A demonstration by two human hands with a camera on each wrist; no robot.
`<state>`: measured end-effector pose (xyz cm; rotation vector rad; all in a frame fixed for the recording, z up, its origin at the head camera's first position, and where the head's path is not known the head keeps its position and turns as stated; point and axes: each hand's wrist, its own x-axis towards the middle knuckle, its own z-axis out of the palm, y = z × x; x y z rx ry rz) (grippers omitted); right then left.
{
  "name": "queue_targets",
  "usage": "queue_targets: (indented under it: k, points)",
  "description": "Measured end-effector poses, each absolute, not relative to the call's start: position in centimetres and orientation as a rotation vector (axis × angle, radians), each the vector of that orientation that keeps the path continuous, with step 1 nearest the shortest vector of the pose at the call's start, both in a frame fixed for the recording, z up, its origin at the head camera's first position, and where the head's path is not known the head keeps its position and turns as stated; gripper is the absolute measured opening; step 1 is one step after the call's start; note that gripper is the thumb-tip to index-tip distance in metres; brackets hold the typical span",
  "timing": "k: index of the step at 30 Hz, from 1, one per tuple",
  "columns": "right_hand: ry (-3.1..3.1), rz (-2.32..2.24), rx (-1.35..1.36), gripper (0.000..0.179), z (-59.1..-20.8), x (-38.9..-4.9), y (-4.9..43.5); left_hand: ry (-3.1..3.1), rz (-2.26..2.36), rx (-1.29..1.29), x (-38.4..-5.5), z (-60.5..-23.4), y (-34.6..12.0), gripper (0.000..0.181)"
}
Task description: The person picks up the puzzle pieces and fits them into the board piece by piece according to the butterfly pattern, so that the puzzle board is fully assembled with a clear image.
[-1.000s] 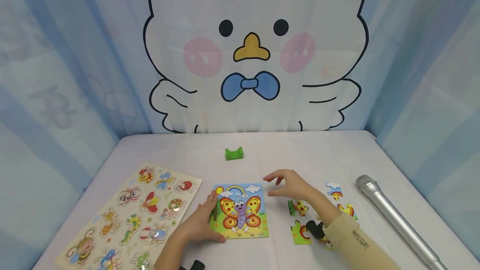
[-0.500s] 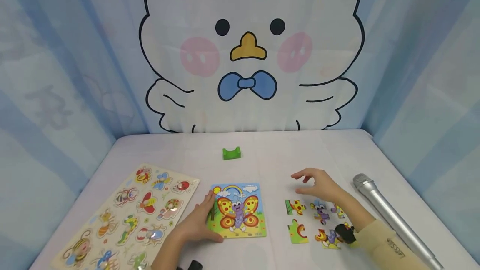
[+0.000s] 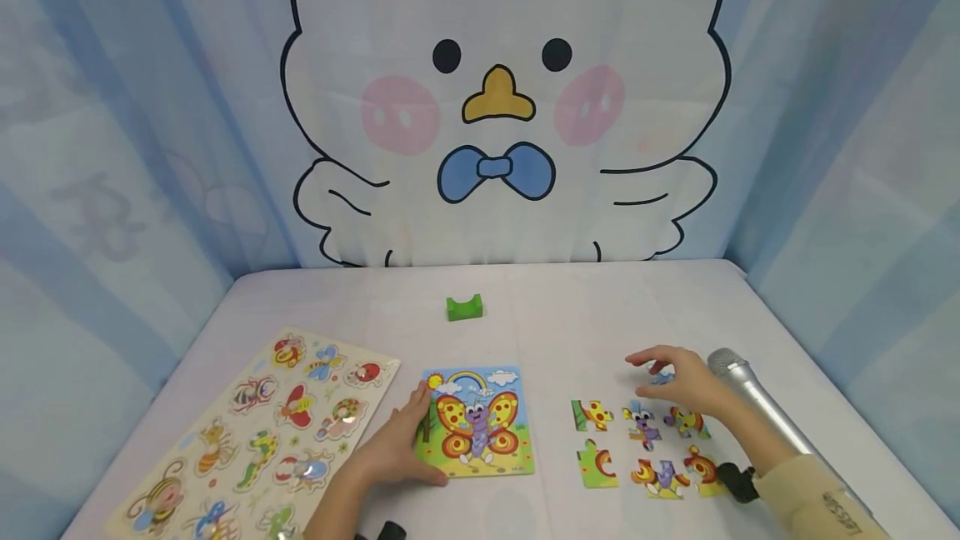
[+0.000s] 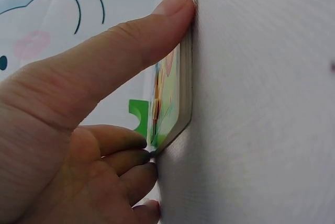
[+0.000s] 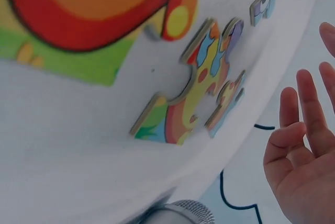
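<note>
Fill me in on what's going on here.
A person is at work with a butterfly puzzle. Their left hand rests against the left side of the butterfly board, while the right hand hovers by the loose puzzle pieces, with no piece visible in its grip. Those pieces lie spread out to the right of the board. An insect board lies on the left, a green block sits farther back, and a microphone lies at the right, partly hidden by the arm.

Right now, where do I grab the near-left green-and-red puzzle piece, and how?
Likely best: pinch the puzzle piece by its straight left edge and opposite right side, from above. It lies flat on the table, and gaps separate it from neighbouring pieces.
</note>
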<state>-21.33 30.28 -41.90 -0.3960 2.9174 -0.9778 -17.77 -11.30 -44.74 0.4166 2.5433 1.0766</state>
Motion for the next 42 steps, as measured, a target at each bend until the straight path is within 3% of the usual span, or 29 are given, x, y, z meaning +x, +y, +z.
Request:
queue_targets:
  k: [25, 42]
  points:
    - [2.930, -0.753, -0.045, 0.040, -42.7, -22.0, 33.5, 2.549, 1.070, 0.417, -17.8, -44.8, -11.3, 0.119]
    - [2.946, -0.710, -0.064, 0.048, -42.3, -22.5, 32.5, 2.550, 1.068, 0.426, -17.8, -44.8, -11.4, 0.118]
